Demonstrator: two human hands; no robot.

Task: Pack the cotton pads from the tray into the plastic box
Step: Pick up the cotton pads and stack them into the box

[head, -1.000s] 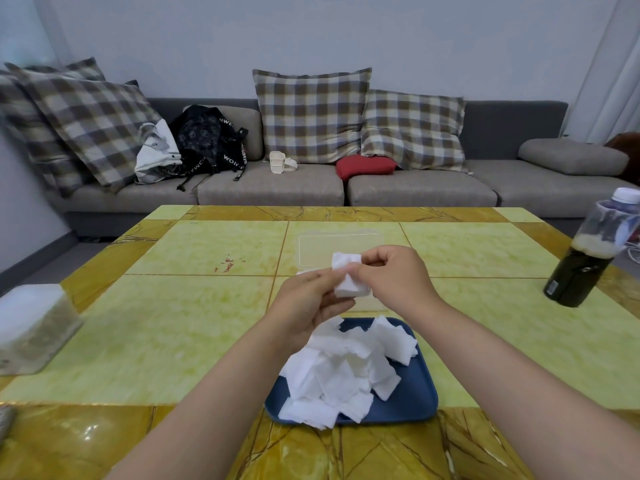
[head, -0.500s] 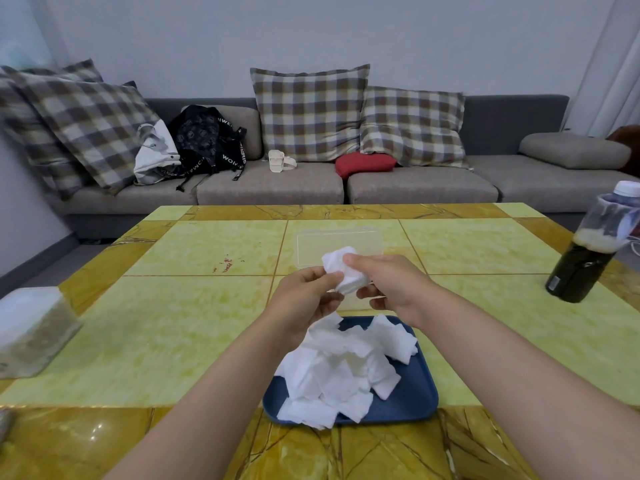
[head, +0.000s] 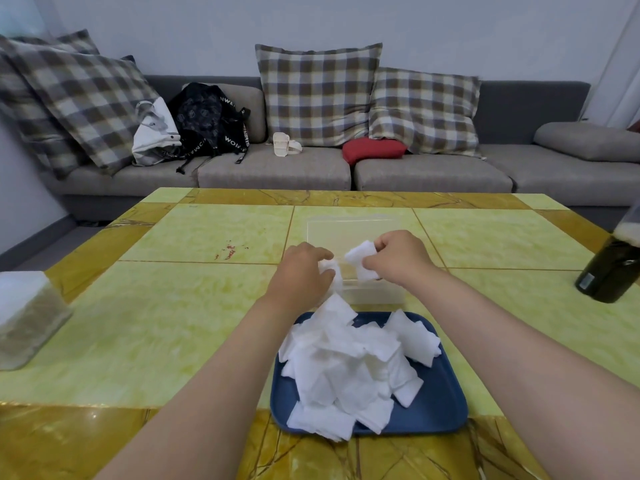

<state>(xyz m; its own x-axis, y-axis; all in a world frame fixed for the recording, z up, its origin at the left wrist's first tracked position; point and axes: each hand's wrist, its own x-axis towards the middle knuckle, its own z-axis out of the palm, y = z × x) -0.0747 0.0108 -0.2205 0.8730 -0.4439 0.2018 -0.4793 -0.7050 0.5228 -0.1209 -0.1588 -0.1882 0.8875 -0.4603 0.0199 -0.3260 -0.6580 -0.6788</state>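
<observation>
1. Right hand [head: 398, 261]: fingers curled, thumb and fingertips pinching a white pad [head: 362, 259]. The pad is crumpled and hangs below the fingers, over the box's near half.
2. Left hand [head: 301, 271]: fingers curled around a second pad [head: 329, 268]. Only a white edge shows past the knuckles; the rest is hidden by the hand. The hand sits at the box's near-left corner.
3. The two hands are just apart, with a small gap between the two held pads.
4. Box [head: 374, 294]: clear plastic, rectangular, open top, on the table just beyond the tray. I can't tell whether any pads lie inside; the walls are see-through and the hands block the view.
5. Tray [head: 436, 403]: blue, rounded corners, near the table's front edge, between the forearms.
6. Pile [head: 346, 362]: loose white square pads, overlapping and tilted at random, covering the tray's left and middle. The right and near-right of the tray are bare. A few pads overhang the tray's front-left rim; the top pad reaches up toward the left hand.
7. Table [head: 156, 323]: yellow-green marble-look tiles with an ochre border.
8. Bottle [head: 613, 268]: dark, at the right edge, cut off by the frame.
9. Tub [head: 24, 317]: translucent, white lid, at the far left of the table.
10. Sofa [head: 277, 168]: grey, behind the table, with plaid cushions and bags.
</observation>
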